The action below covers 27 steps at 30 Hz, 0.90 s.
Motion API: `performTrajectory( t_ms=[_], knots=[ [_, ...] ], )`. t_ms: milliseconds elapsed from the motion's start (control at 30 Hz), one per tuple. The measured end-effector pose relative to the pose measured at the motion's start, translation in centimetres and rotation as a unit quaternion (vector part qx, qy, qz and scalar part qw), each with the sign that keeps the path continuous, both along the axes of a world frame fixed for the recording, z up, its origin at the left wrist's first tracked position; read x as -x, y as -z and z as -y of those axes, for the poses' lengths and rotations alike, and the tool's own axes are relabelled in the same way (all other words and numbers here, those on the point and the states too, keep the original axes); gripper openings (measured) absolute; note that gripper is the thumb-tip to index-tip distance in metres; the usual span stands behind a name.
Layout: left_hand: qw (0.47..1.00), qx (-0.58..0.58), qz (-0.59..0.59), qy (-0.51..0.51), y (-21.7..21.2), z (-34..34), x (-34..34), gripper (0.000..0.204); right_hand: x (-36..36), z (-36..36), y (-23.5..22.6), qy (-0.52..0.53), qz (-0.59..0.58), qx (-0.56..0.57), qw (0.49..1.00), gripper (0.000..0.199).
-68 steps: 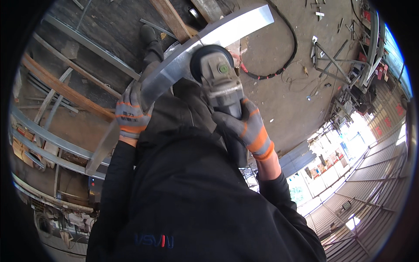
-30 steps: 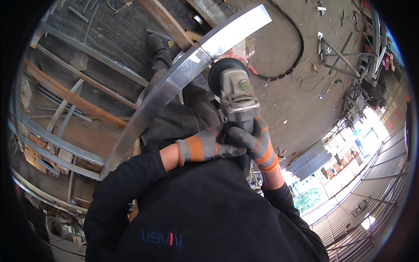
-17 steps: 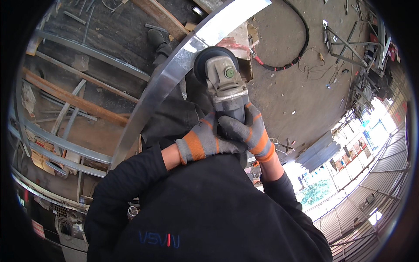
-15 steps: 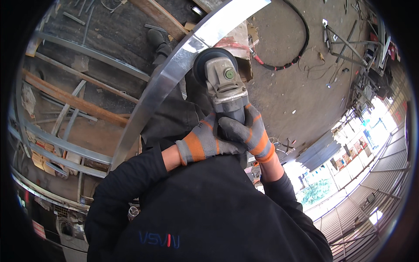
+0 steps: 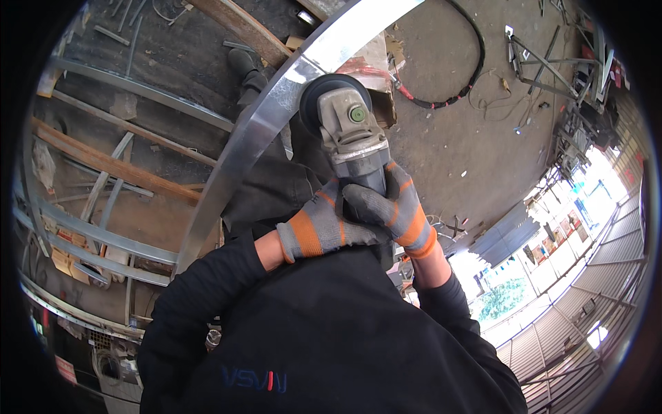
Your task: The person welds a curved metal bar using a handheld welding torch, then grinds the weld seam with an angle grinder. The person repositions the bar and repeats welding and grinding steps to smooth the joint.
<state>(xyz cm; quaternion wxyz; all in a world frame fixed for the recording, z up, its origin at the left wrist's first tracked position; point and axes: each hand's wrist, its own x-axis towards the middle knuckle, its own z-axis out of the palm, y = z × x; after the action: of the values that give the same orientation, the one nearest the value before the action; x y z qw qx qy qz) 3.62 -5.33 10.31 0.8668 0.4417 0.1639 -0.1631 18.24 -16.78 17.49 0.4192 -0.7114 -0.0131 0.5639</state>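
An angle grinder (image 5: 350, 131) with a metal gear head and a dark body is held in front of my chest by both hands. My left hand (image 5: 321, 224), in a grey and orange work glove, is closed around the lower body. From the other side my right hand (image 5: 398, 210), gloved the same way, wraps the body with its thumb across the top. The round dark disc (image 5: 310, 103) at the grinder's far end lies against or right beside the edge of a curved shiny metal bar (image 5: 258, 124); exact contact is hidden.
Metal and wooden bars (image 5: 117, 162) form a frame at left. A black hose (image 5: 476, 76) with red bands curves over the floor at far right. Behind the grinder lies a cardboard box (image 5: 383, 107). Metal scrap frames (image 5: 545, 65) stand at the far right.
The grinder's head and disc have shifted slightly left along with the view. Both hands keep the same hold on the grinder.
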Motion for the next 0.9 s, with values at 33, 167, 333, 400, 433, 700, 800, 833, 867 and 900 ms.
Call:
performTrajectory(
  t_ms=[33, 167, 333, 400, 433, 700, 800, 833, 867, 900],
  knots=[
    [1.000, 0.005, 0.003, -0.028, 0.0, -0.1, 0.0, 0.094, -0.1, -0.3, -0.3, 0.035, -0.036, 0.005, 0.999, 0.064],
    [0.996, 0.091, -0.025, 0.006, -0.2, -0.9, -0.2, 0.091, -0.7, -1.2, -0.7, -0.032, 0.037, -0.008, 0.999, 0.057],
    [0.998, 0.056, -0.011, 0.024, -1.0, -1.8, -1.2, 0.084, -0.6, -1.3, -1.2, 0.025, -0.013, 0.002, 1.000, 0.064],
    [0.996, 0.083, -0.026, 0.032, -1.4, -1.9, -1.5, 0.082, -0.4, -0.9, -1.7, 0.065, -0.045, 0.007, 0.997, 0.065],
    [0.994, 0.099, -0.034, 0.039, -1.5, -1.8, -1.6, 0.081, -0.3, -0.7, -2.1, 0.097, -0.065, 0.003, 0.993, 0.065],
    [0.993, 0.113, -0.013, 0.044, -0.6, -2.9, -0.7, 0.083, 0.7, -0.6, -0.9, 0.054, -0.027, 0.016, 0.998, 0.068],
    [0.994, 0.092, -0.014, 0.062, -0.3, -3.3, -0.5, 0.078, 1.0, -1.1, -0.5, 0.059, -0.037, 0.035, 0.997, 0.071],
    [0.992, 0.096, -0.015, 0.076, -0.3, -3.4, -0.5, 0.076, 1.2, -1.2, -0.6, 0.056, -0.035, 0.038, 0.997, 0.066],
    [0.992, 0.099, -0.013, 0.078, -0.4, -3.4, -0.5, 0.073, 1.4, -1.2, -0.6, 0.063, -0.030, 0.036, 0.997, 0.062],
    [0.992, 0.105, -0.017, 0.073, -0.4, -3.5, -0.6, 0.070, 1.6, -1.2, -0.7, 0.062, -0.019, 0.028, 0.998, 0.057]
  ],
)
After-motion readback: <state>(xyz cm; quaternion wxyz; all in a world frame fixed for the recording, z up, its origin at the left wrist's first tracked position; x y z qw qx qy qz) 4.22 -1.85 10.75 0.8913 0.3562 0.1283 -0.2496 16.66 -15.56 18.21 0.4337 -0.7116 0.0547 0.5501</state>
